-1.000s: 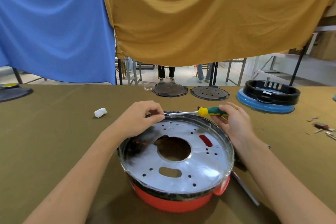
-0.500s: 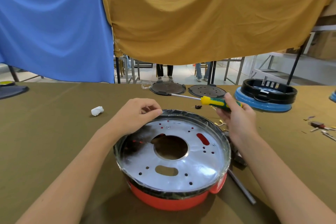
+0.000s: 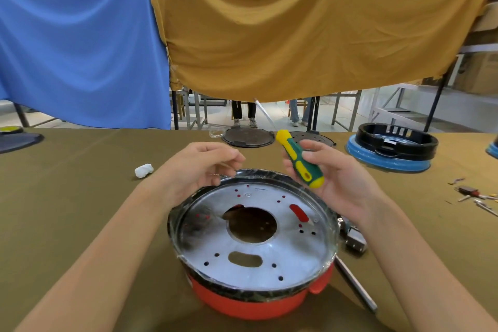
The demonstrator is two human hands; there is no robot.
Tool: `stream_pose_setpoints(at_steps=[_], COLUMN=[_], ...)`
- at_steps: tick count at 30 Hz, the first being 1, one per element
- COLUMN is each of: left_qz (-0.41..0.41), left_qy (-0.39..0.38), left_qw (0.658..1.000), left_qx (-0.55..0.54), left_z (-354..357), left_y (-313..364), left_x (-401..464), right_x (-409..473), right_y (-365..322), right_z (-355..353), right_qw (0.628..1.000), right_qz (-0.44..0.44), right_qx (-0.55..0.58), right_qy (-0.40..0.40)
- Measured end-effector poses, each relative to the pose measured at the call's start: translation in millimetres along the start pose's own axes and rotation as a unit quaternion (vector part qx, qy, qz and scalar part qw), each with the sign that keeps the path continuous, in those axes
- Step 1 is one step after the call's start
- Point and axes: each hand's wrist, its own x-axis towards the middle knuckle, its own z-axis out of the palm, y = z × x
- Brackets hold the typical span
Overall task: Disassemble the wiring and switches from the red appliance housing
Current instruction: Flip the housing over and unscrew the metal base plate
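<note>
The red appliance housing [image 3: 250,302] is sitting upside down on the desk [image 3: 67,197] just below and nearer than both hands, its silver base plate [image 3: 253,232] facing up. Above the plate's far rim, the right hand [image 3: 336,178] is forming a grip curled around the screwdriver [image 3: 299,158], whose long axis is tilting up and away, shaft pointing far-left, while the left hand [image 3: 196,167] is hovering just left with fingers loosely curled, holding nothing I can make out. Both hands are about equally near the housing, so turning the tip down looks like the next need.
</note>
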Motion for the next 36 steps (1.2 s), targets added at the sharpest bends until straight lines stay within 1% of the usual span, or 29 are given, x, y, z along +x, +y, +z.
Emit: stream_pose_setpoints(at_steps=[2,4,5,6,8,10,12,15,19,23,25,28,30,31,32,34,35,36], left_qz=[-0.033,-0.057,-0.068,-0.076,-0.084,-0.082,-0.080,-0.081,-0.081,-0.080,-0.081,-0.071,-0.056,-0.037,-0.006,0.060,0.061,0.036], left_qy=[-0.019,-0.043,-0.056,-0.069,-0.094,-0.112,-0.117,-0.107,-0.099,-0.107,-0.111,-0.120,-0.086,-0.053,-0.006,0.083,0.098,0.089], left_qw=[0.997,0.995,0.994,0.993,0.991,0.990,0.990,0.991,0.992,0.991,0.990,0.987,0.986,0.983,0.975,0.928,0.908,0.899], left_qx=[-0.061,-0.075,-0.068,-0.056,-0.034,-0.017,-0.008,-0.001,-0.010,0.009,0.023,0.076,0.131,0.171,0.224,0.358,0.402,0.427], left_z=[3,8,11,14,20,25,27,29,31,33,31,27,22,18,13,3,-1,-4], left_y=[3,6,6,6,6,6,6,4,3,3,3,5,7,5,3,-3,-8,-12], left_x=[-1,-2,-3,-3,-4,-4,-5,-5,-5,-5,-4,-6,-6,-5,-3,1,2,2], right_x=[-2,-2,0,1,2,1,-1,-4,-5,-5,-4,-4,-4,-5,-5,-5,-5,-5], right_y=[2,9,14,19,27,31,31,31,32,34,34,33,32,32,32,31,29,28], right_z=[7,15,20,23,28,29,29,32,35,36,35,34,35,34,34,33,32,31], right_qw=[0.997,0.994,0.995,0.994,0.973,0.947,0.936,0.933,0.916,0.881,0.881,0.896,0.904,0.907,0.911,0.915,0.915,0.914], right_qz=[0.033,0.056,0.052,0.033,-0.027,-0.078,-0.108,-0.130,-0.149,-0.165,-0.161,-0.158,-0.156,-0.155,-0.154,-0.152,-0.152,-0.150], right_qx=[0.012,0.008,-0.029,-0.093,-0.231,-0.309,-0.331,-0.331,-0.369,-0.440,-0.442,-0.410,-0.392,-0.382,-0.372,-0.357,-0.355,-0.355], right_qy=[-0.073,-0.092,-0.080,-0.056,-0.006,0.033,0.054,0.054,0.054,0.054,0.052,0.058,0.074,0.082,0.089,0.107,0.116,0.125])
